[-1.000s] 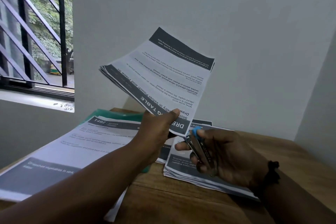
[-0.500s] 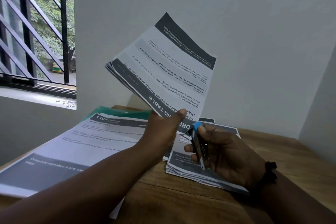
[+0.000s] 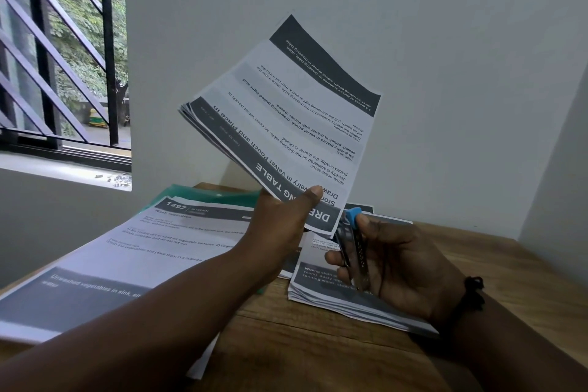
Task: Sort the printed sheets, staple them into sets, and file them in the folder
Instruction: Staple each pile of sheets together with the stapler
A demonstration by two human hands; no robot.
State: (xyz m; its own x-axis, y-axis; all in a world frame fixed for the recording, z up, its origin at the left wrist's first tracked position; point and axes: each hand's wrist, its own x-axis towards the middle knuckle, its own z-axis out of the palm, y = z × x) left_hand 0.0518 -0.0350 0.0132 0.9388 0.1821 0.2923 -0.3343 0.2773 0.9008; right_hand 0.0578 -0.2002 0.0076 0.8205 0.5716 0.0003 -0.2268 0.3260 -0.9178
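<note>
Pinching raised sheets [image 3: 280, 111] in left hand [image 3: 283, 226], stapler [image 3: 353, 248] in right hand [image 3: 401, 267]

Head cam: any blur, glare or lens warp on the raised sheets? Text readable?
Head view: daylight from the window, no glare; raised sheet set sharp, its bold lines readable though upside down; kitchen sheets lower left soft and stretched by wide-angle warp; stapler in right hand dim.

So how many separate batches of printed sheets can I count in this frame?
3. One set is held up by the left hand; one pile lies on the green folder at left; one stack sits under the right hand. More may be hidden beneath.
</note>
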